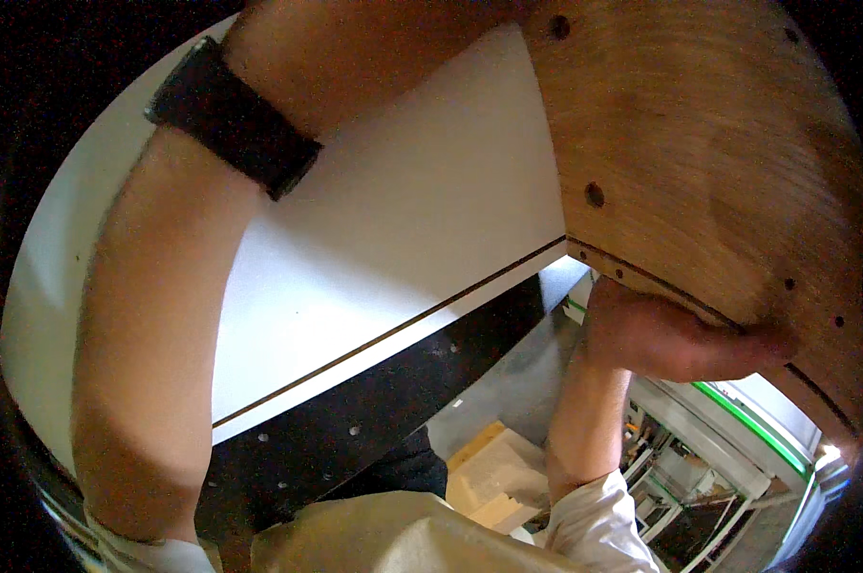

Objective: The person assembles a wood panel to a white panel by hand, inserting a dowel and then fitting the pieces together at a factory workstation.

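Note:
A wood-grain board [699, 143] with drilled holes and a dark groove near its lower edge stands at the right. It meets a large white panel [403, 220], which has a matching groove, at a corner. My right hand [651, 334] grips the lower edge of the wood-grain board, the thumb lying along the groove; its other fingers are mostly hidden. Across the white panel reaches my left arm, a black band [235, 119] round the wrist. My left hand [364, 57] is in shadow at the top, its fingers not visible.
Beneath the white panel is a dark surface [355, 430] with several small holes. Light wooden pieces [498, 468] lie lower down, beyond my body. At the lower right stands a pale frame or rack [680, 477] with a green strip [751, 420] above it.

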Demonstrator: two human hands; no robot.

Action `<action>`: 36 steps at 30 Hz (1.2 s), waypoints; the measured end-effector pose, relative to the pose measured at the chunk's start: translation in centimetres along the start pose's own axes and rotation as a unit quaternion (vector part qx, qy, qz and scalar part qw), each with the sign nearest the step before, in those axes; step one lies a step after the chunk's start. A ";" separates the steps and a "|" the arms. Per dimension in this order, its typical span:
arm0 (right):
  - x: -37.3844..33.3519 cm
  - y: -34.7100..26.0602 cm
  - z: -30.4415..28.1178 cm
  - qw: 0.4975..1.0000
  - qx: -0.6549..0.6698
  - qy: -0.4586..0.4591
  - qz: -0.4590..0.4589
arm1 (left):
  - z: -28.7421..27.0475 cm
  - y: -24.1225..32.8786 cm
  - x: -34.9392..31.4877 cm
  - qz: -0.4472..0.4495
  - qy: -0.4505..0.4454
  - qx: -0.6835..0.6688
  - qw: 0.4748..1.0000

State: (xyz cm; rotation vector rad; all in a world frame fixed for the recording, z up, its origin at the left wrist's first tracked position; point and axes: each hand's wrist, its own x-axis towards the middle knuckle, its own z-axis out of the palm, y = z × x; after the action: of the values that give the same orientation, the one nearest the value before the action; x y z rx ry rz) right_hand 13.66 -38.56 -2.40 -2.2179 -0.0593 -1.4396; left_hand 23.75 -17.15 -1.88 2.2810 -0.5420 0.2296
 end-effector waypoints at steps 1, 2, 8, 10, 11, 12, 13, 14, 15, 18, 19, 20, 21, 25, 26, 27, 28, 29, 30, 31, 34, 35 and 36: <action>-0.5 1.5 -0.9 0.994 -0.079 -0.032 -0.075 | -0.1 -1.1 0.5 -0.011 -0.024 -0.042 0.999; -0.9 1.3 -1.2 0.997 0.002 -0.055 -0.062 | -0.2 -1.6 0.6 -0.016 -0.041 -0.067 0.997; -2.4 0.5 0.5 0.991 0.128 -0.035 0.011 | -1.0 -1.4 -0.9 0.001 -0.008 -0.034 0.999; -2.7 0.8 0.6 0.992 0.125 -0.031 0.015 | 0.2 -1.3 -1.5 0.041 0.021 0.030 0.998; -2.9 1.2 0.5 0.992 0.124 -0.030 0.017 | 0.9 -1.7 -1.1 0.050 0.015 0.026 0.998; -2.9 1.6 0.3 0.992 0.123 -0.030 0.017 | 1.4 -2.1 -0.7 0.059 0.009 0.023 0.998; -3.1 2.0 0.3 0.992 0.124 -0.029 0.019 | 1.7 -2.6 0.3 0.051 -0.013 -0.022 0.998; -3.4 2.4 -0.1 0.992 0.122 -0.033 0.021 | 2.1 -2.9 0.1 0.048 -0.011 -0.025 0.998; -3.7 2.9 -0.4 0.992 0.120 -0.037 0.028 | 2.5 -3.3 0.5 0.046 -0.012 -0.029 0.998; -5.1 4.0 -0.5 0.988 0.130 -0.048 0.061 | 1.4 -0.8 -0.4 0.051 0.032 0.061 0.996; -5.5 4.3 -0.6 0.986 0.136 -0.058 0.073 | 1.4 -0.8 -0.3 0.047 0.028 0.057 0.997; -6.0 4.7 -0.9 0.983 0.144 -0.068 0.088 | 1.5 -0.7 -0.1 0.037 0.025 0.055 0.997; -6.5 5.2 -1.3 0.979 0.155 -0.080 0.105 | 1.7 -0.7 -0.1 0.026 0.022 0.052 0.998; -8.4 7.0 -3.3 0.951 0.229 -0.099 0.183 | 1.9 -0.4 -0.2 0.010 0.036 0.050 0.998; -8.3 7.9 -4.2 0.949 0.233 -0.096 0.189 | 2.1 -0.1 -0.1 0.013 0.036 0.036 0.999; -8.6 8.8 -4.8 0.949 0.233 -0.091 0.190 | 2.0 0.1 -0.1 0.015 0.035 0.031 0.999; -8.6 9.9 -5.8 0.961 0.207 -0.087 0.162 | 2.1 0.0 0.1 0.008 0.026 0.024 0.999; -7.9 11.9 -6.2 0.992 -0.019 -0.125 0.001 | 2.0 -0.6 0.6 0.010 0.016 0.014 1.000; -7.7 11.2 -6.1 0.985 -0.051 -0.164 -0.025 | 2.0 -1.1 0.9 0.011 0.004 0.003 1.000; -7.3 10.8 -5.8 0.975 -0.081 -0.199 -0.056 | 2.1 -2.5 1.6 0.023 -0.010 -0.017 1.000; -5.3 3.1 -4.3 0.935 0.205 -0.265 0.117 | 1.7 -3.4 1.8 -0.004 -0.013 -0.077 0.997; -5.2 2.4 -3.5 0.915 0.253 -0.274 0.156 | 1.6 -2.4 1.7 -0.021 -0.008 -0.101 0.995; -5.4 2.4 -4.0 0.913 0.249 -0.279 0.164 | 1.8 -1.4 1.3 -0.015 0.006 -0.090 0.996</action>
State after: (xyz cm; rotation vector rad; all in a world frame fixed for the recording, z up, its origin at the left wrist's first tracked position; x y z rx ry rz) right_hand 8.59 -41.15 -6.68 -2.0040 -0.2092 -0.5034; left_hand 25.58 -17.96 -3.58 2.1098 -0.5014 0.1724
